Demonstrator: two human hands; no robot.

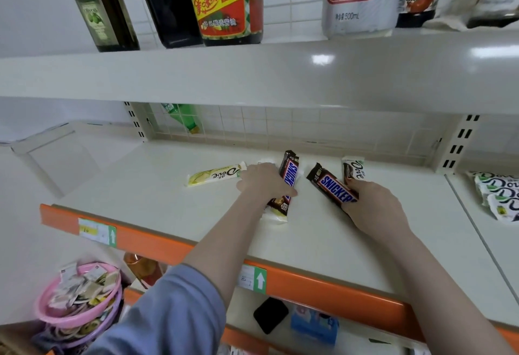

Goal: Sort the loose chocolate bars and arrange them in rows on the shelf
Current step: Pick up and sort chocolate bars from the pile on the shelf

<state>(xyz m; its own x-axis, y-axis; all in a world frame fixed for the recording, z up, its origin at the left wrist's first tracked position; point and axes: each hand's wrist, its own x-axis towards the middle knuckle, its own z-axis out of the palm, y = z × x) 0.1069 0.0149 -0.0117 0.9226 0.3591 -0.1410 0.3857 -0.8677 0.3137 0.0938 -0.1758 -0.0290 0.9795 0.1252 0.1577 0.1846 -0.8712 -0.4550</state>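
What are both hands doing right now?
Left hand: gripping one Snickers bar.
Right hand: gripping another Snickers bar.

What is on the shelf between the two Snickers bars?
Nothing. In the head view, only bare shelf shows between the Snickers bar under the left hand and the one the right hand holds.

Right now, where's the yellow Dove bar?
Head view: yellow Dove bar lies flat on the middle shelf, just left of the left hand, untouched.
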